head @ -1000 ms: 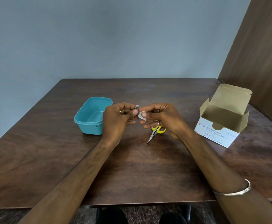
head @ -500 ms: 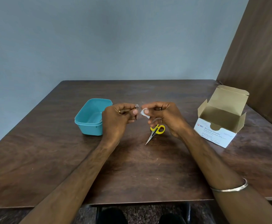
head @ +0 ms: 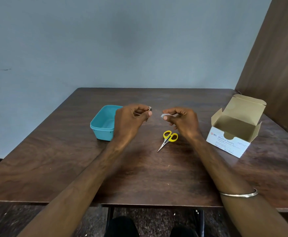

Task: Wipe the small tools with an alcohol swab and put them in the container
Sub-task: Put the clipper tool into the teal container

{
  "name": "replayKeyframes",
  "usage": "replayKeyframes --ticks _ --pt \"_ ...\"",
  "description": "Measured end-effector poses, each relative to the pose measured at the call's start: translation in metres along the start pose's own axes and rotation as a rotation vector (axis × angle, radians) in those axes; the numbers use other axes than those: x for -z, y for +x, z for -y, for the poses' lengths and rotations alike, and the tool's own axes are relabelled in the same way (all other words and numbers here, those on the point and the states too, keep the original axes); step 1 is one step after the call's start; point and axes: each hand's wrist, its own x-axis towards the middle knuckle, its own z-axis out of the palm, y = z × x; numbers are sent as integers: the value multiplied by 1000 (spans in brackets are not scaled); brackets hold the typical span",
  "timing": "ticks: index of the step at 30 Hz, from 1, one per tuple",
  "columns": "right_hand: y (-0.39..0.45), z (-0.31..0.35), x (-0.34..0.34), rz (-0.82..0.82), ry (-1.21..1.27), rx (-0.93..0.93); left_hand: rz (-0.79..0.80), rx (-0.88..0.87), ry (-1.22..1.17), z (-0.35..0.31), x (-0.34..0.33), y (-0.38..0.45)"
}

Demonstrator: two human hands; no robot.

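A: what's each grip got?
B: left hand (head: 131,119) pinches a small metal tool (head: 149,109), right hand (head: 181,119) pinches the swab (head: 163,115). Scissors (head: 168,139) lie mid-tabletop (head: 139,177), tub (head: 104,124) toward the left edge.

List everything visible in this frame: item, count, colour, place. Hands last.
container: 1, teal, table left of centre, partly behind the left hand
scissors: 1, yellow handles and metal blades, flat on the table, below the right hand
alcohol swab box: 1, white with brown inside, lid open, table right
small metal tool: 1, silver, pinched in the left hand, mostly hidden
swab: 1, white, pinched in the right hand
table: 1, dark brown wood
bangle: 1, silver, on the right forearm
shoes: 2, black, on the floor under the table edge
left hand: raised above the table, holds the tool
right hand: raised, apart from the left, holds the swab
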Motion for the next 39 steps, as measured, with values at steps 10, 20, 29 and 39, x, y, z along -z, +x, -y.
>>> replayKeyframes --ticks 10,20,29,39 --pt "-1 -3 2 30 -53 48 104 188 542 11 63 62" --pt "3 -11 4 27 -86 41 279 328 922 31 50 60" --pt "8 -19 8 280 -369 -5 338 285 1006 27 43 62" --pt "8 -9 16 412 -428 24 -20 -149 799 15 39 48"
